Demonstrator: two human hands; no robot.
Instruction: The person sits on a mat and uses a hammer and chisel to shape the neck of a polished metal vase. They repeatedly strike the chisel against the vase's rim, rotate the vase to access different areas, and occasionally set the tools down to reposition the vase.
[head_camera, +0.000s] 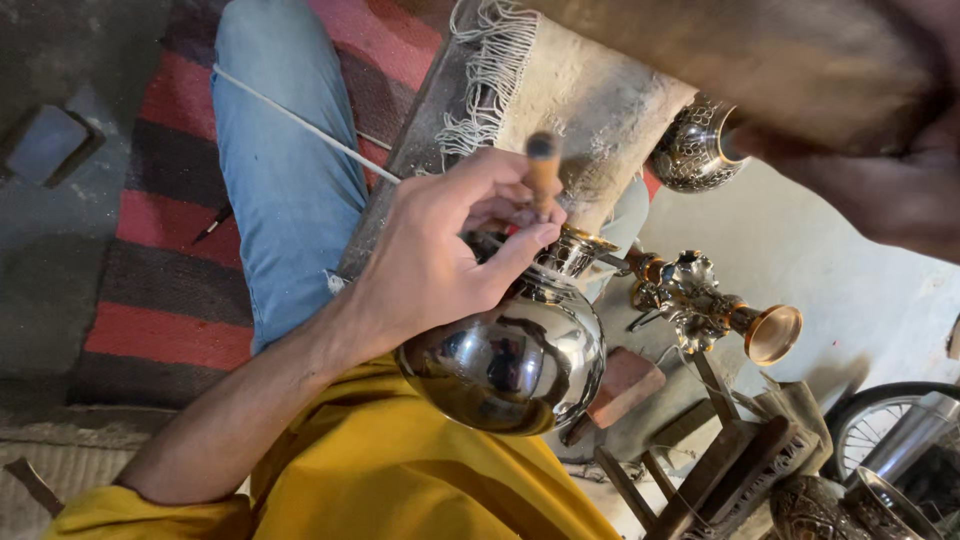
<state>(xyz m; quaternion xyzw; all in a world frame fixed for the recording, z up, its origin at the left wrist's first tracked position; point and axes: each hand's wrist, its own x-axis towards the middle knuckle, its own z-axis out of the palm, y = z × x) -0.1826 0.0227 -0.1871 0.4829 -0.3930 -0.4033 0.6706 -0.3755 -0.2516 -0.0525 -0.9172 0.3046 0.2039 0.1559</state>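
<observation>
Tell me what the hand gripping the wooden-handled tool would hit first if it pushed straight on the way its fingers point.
Probably the fringed beige mat. The left hand pinches the wooden-handled tool over the shiny metal pot, fingers aimed up-right toward that mat. Depth is unclear.

A big round shiny silver pot (510, 365) rests against the yellow shirt, its narrow neck pointing up and to the right. A small tool with a wooden handle (542, 175) stands just above the neck.
</observation>
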